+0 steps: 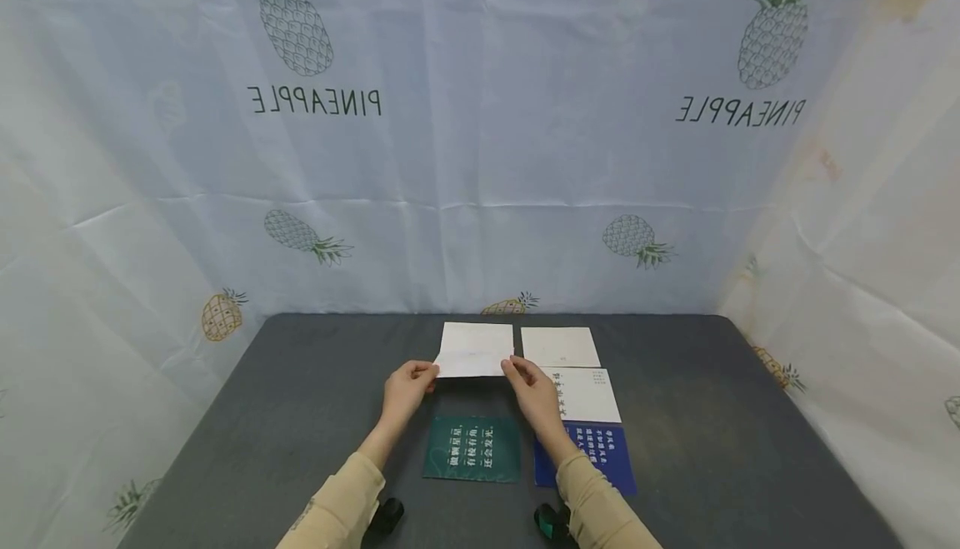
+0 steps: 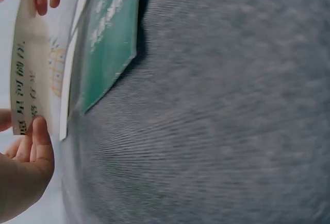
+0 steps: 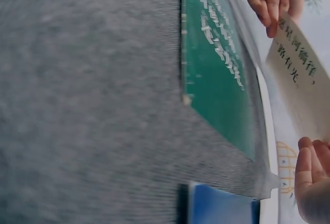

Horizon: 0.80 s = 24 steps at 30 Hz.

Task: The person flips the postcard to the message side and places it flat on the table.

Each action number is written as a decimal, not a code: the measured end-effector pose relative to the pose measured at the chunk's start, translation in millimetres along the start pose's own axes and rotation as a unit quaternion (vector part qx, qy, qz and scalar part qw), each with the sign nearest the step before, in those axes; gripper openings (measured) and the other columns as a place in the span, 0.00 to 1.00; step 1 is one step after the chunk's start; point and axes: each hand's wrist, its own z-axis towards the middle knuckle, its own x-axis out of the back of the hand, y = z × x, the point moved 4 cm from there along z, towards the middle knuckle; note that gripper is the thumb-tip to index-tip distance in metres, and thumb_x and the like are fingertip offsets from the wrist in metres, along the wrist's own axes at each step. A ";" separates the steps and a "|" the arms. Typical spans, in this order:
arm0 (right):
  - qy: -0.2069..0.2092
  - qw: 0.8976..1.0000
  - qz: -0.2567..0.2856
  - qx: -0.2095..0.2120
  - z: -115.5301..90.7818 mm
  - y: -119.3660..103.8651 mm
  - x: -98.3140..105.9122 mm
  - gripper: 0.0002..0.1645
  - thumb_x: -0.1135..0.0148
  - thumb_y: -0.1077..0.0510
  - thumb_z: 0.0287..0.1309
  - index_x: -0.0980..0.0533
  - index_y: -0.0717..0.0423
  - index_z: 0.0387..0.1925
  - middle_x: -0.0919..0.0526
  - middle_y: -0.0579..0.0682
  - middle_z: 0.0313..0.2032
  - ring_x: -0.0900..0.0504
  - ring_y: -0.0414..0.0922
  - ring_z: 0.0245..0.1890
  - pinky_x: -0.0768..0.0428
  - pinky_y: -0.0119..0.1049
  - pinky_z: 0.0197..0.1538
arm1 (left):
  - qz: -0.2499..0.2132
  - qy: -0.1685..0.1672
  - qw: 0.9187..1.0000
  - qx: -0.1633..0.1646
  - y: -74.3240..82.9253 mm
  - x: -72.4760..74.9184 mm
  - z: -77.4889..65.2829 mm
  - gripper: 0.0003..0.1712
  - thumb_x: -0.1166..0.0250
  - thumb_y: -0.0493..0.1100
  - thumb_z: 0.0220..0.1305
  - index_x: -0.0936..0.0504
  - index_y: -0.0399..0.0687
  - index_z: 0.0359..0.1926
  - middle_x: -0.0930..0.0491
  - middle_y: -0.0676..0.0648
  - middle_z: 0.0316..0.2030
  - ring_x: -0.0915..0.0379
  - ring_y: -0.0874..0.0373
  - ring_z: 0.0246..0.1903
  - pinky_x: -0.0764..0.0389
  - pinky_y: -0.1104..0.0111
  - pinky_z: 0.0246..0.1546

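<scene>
Both hands hold one white card [image 1: 471, 364] by its two short ends, raised above the table. My left hand [image 1: 407, 386] pinches its left end, and my right hand [image 1: 534, 388] pinches the right end between thumb and fingers. Dark Chinese writing shows on the card's near face in both wrist views, while its other face looks plain from the head. Just beyond it lies another white card [image 1: 477, 336], partly overlapped by the held one. A green card [image 1: 472, 449] with white writing lies on the table between the forearms.
Right of the hands, a cream card [image 1: 561, 346], a white card with writing [image 1: 588, 395] and a blue card [image 1: 606, 453] lie in a column on the dark table [image 1: 300, 432]. A pineapple-print cloth [image 1: 480, 157] hangs behind. Small black objects [image 1: 387, 514] sit beside the sleeves.
</scene>
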 end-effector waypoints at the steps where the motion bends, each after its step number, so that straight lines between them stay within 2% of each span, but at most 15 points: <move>1: -0.003 1.000 -0.002 0.003 -0.5 1.0 -0.6 0.32 0.40 0.34 0.52 0.23 0.49 0.52 0.17 0.53 0.47 0.19 0.50 0.47 0.23 0.46 0.49 | -0.001 -0.004 1.000 0.002 -1.0 -0.8 -0.5 0.16 0.37 0.47 0.59 0.18 0.38 0.42 0.15 0.42 0.33 0.21 0.61 0.27 0.22 0.68 0.32; 5: -0.011 1.000 -0.009 0.013 -1.3 4.2 -2.4 0.31 0.35 0.42 0.51 0.24 0.53 0.54 0.16 0.55 0.45 0.17 0.48 0.41 0.21 0.40 0.41 | 0.005 -0.013 1.000 -0.005 -3.8 -2.9 -1.4 0.18 0.34 0.44 0.55 0.19 0.36 0.44 0.16 0.42 0.31 0.24 0.62 0.24 0.25 0.70 0.27; 9: -0.019 0.999 -0.027 0.024 -0.1 7.3 -3.2 0.32 0.32 0.52 0.49 0.26 0.59 0.56 0.16 0.58 0.45 0.16 0.45 0.34 0.23 0.32 0.32 | 0.040 -0.013 0.999 -0.026 -4.7 -4.4 -1.4 0.20 0.32 0.42 0.53 0.20 0.35 0.46 0.17 0.42 0.28 0.28 0.62 0.22 0.28 0.70 0.25; 12: -0.033 0.997 -0.056 0.032 1.0 8.0 -3.7 0.32 0.33 0.58 0.47 0.28 0.64 0.56 0.17 0.59 0.41 0.21 0.41 0.28 0.27 0.29 0.29 | 0.076 -0.017 0.996 -0.044 -5.1 -4.7 -1.6 0.21 0.32 0.42 0.53 0.21 0.36 0.47 0.19 0.44 0.26 0.30 0.62 0.21 0.30 0.70 0.24; 16: -0.063 0.990 -0.110 0.062 1.8 7.1 -4.7 0.31 0.34 0.62 0.47 0.28 0.70 0.54 0.22 0.54 0.31 0.29 0.39 0.25 0.31 0.29 0.29 | 0.108 -0.031 0.992 -0.061 -7.1 -5.7 -2.6 0.21 0.32 0.42 0.52 0.20 0.36 0.46 0.20 0.46 0.22 0.32 0.62 0.20 0.31 0.70 0.24; 18: -0.076 0.985 -0.132 0.085 1.8 6.1 -5.2 0.27 0.35 0.63 0.47 0.25 0.71 0.50 0.25 0.51 0.27 0.32 0.39 0.25 0.33 0.29 0.29 | 0.124 -0.038 0.989 -0.070 -8.1 -6.6 -3.3 0.21 0.31 0.41 0.51 0.21 0.35 0.45 0.22 0.47 0.21 0.33 0.62 0.18 0.32 0.70 0.23; 20: -0.089 0.981 -0.147 0.094 2.0 6.8 -6.6 0.18 0.35 0.63 0.47 0.23 0.70 0.41 0.29 0.49 0.23 0.34 0.39 0.23 0.36 0.29 0.28 | 0.141 -0.044 0.986 -0.079 -9.1 -8.1 -3.9 0.21 0.31 0.40 0.50 0.21 0.34 0.44 0.23 0.47 0.19 0.35 0.62 0.17 0.34 0.71 0.21; 22: -0.097 0.977 -0.162 0.099 2.3 8.4 -7.7 0.10 0.35 0.63 0.47 0.24 0.67 0.30 0.32 0.47 0.20 0.37 0.39 0.21 0.38 0.29 0.26 | 0.162 -0.049 0.981 -0.091 -9.6 -10.1 -4.3 0.20 0.31 0.40 0.49 0.21 0.33 0.43 0.24 0.48 0.18 0.36 0.63 0.16 0.35 0.72 0.20; 24: -0.102 0.975 -0.173 0.097 2.8 11.4 -9.4 0.08 0.35 0.63 0.47 0.27 0.63 0.26 0.34 0.46 0.19 0.38 0.39 0.19 0.39 0.29 0.24 | 0.176 -0.051 0.978 -0.098 -9.2 -12.1 -4.3 0.19 0.31 0.39 0.49 0.20 0.34 0.42 0.25 0.48 0.17 0.36 0.63 0.16 0.35 0.72 0.19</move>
